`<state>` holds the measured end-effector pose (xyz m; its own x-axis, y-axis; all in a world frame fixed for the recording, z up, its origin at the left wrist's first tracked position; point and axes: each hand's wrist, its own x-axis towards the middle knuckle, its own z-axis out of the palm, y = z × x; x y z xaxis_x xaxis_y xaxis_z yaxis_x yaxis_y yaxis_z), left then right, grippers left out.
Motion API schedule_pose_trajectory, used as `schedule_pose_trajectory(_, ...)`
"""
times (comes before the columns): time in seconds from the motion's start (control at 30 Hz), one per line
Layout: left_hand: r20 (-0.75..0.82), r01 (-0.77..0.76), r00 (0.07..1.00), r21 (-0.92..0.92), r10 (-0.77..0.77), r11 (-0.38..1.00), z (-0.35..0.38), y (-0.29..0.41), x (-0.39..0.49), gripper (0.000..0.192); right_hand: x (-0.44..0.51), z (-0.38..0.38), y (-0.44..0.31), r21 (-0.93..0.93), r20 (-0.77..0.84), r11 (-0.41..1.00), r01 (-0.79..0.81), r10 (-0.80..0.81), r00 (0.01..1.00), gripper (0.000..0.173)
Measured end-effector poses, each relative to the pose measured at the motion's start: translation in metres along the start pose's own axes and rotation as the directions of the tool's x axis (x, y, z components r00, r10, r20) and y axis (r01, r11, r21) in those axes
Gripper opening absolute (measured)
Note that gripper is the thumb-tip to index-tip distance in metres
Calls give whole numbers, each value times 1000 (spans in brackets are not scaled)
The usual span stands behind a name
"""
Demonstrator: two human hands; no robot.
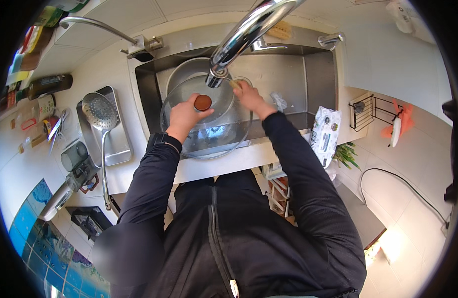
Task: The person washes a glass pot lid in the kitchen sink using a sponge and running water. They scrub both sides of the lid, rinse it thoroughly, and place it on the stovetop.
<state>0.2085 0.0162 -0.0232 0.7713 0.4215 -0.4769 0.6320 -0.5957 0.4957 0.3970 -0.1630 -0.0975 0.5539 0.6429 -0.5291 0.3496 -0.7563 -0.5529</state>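
A large round glass lid (pixel 217 136) lies tilted over the sink, its near edge over the front rim. My left hand (pixel 185 116) grips its brown knob (pixel 203 102) between thumb and fingers. In my right hand (pixel 250 97) is a yellowish scrubbing pad (pixel 235 84), at the lid's right rim; whether it touches the glass I cannot tell. Behind the lid, partly covered by it, sits a round metal pan (pixel 182 70) in the stainless steel sink (pixel 288 72). The chrome faucet spout (pixel 216 77) hangs above the lid, with no water plainly visible from it.
On the left counter, a metal skimmer (pixel 99 111) rests across a steel tray (pixel 119 149), beside bottles and jars. A crumpled clear plastic piece (pixel 278 100) lies in the sink. To the right are a printed soft pack (pixel 325 136), green stalks (pixel 346 154) and a wire rack (pixel 363 111).
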Motion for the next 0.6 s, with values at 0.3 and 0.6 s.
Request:
schedule_pose_trajectory(0.3,-48,-46,998,58,49,997,13,17,-3,45,-19,6,6,304,53,932,-197,190,980,59)
schedule_pose_trajectory(0.6,-89,-63,994,-11,62,998,25,20,-3,44,-108,22,-45,-385,-171,897,217,-300,938,42)
